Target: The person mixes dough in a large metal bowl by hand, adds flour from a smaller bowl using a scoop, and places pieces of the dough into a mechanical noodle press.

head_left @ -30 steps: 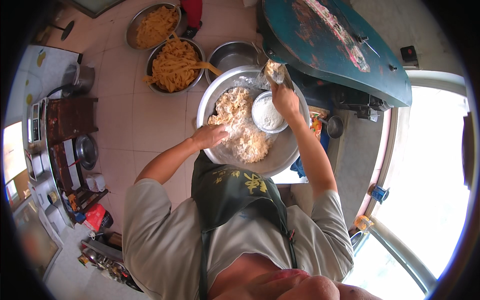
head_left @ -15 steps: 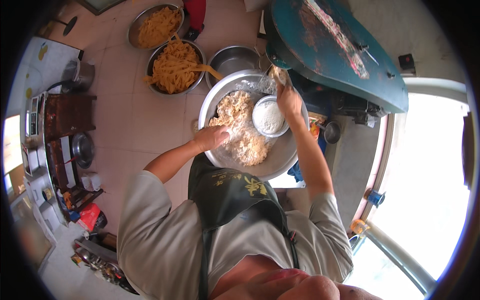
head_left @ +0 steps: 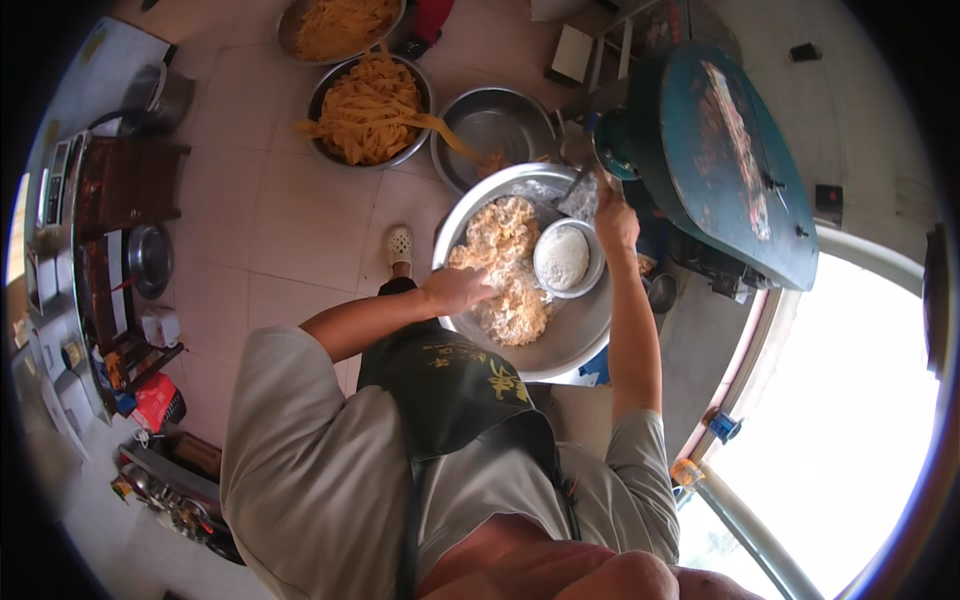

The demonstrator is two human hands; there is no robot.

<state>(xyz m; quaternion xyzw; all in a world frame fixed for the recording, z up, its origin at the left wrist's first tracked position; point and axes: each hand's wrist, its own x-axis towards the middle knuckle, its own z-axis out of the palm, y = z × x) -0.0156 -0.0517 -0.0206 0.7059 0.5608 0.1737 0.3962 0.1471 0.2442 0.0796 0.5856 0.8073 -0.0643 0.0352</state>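
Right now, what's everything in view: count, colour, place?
basin: one, silver, centre
dough: two clumps, cream, in basin
bowl: one, silver, in basin
flour: one heap, white, in bowl
pans: three, silver, beyond basin
noodles: two heaps, yellow, in pans
machine: one, green, upper right
pot: one, grey, upper left
stand: one, brown, left
apron: one, dark, on torso
shoe: one, cream, beside basin
left hand: one, bare, at dough
right hand: one, bare, by machine
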